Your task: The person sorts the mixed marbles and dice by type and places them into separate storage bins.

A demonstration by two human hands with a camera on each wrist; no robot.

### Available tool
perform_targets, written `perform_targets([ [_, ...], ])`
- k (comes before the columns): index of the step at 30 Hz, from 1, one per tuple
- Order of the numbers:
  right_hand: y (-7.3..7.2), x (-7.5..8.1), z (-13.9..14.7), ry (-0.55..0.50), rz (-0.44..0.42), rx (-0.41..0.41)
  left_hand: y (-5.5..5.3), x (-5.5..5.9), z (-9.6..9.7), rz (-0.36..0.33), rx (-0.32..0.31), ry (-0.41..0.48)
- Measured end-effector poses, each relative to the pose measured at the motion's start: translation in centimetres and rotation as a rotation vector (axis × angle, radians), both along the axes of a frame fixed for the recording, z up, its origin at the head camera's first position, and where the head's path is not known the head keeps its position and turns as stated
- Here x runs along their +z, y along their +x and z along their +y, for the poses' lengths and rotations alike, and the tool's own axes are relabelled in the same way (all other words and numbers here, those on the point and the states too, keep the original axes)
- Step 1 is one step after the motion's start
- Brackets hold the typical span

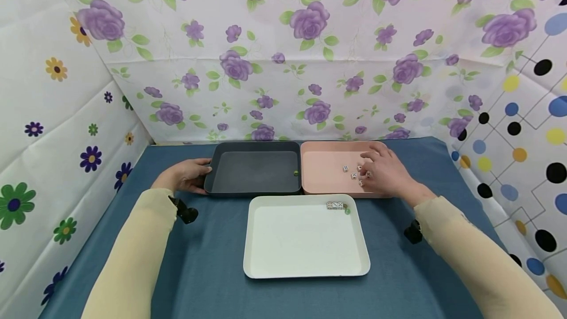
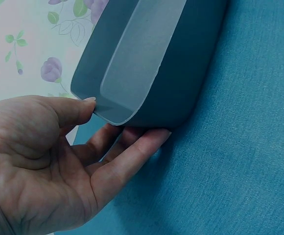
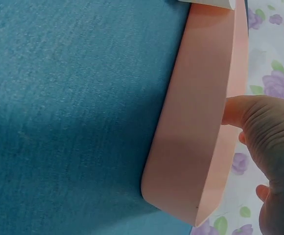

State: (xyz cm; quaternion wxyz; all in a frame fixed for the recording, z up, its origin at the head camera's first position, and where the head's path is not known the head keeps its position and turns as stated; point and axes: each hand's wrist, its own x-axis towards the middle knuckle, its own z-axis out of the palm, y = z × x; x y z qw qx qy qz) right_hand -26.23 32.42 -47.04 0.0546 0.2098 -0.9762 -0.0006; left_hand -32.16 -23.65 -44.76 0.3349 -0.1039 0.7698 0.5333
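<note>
Far L, our L hand [image 1: 187, 176] has the end of the grey tray [image 1: 252, 171] in a light grip, thumb at the rim, fingers against the outer wall; prob. just steadying it. That tray has one small green bit [image 1: 296, 173] near its R side.

Next, in front of & btwn the two back trays, the white tray [image 1: 305, 245] has a row of dice [image 1: 334, 206], three side by side, in its far R corner, w/ some greenish pieces [image 1: 347, 210] right beside.

Then the pink tray [image 1: 323, 166], just beside the grey one: loose dice [image 1: 346, 168] lie scattered toward its R half. Our R hand [image 1: 387, 171] is over them, fingers bent & part spread, thumb reaching inside the wall. Can't tell if it's got a die yet; the fingertips are hidden in the R wrist view.

Step in hand, we'd judge: picking dice from pink. Next move prob. calls for a firm pinch on one die, a lift over the rim, then a careful placement at the row's end w/o nudging the others.
</note>
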Motion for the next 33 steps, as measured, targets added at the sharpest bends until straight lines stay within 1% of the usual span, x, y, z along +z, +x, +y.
perform_targets([
  [7,0.3,0.9,-0.1,-0.068,-0.024,-0.008,0.1,0.1,0.0,0.002,-0.007,0.006],
  [9,0.4,1.1,-0.1,-0.074,-0.024,-0.006,0.1,0.1,0.0,0.003,-0.011,0.007],
  [16,0.4,1.6,-0.1,-0.092,0.028,0.029,0.2,0.2,0.1,0.001,-0.008,0.015],
  [20,0.5,2.0,-0.2,-0.108,0.04,0.042,0.2,0.2,0.0,0.005,-0.007,0.016],
  [26,0.5,2.7,-0.4,-0.099,0.069,0.056,0.2,0.3,0.1,0.005,-0.004,0.013],
  [33,0.5,3.3,-0.6,-0.115,0.107,0.077,0.2,0.2,0.0,0.01,-0.013,0.011],
])
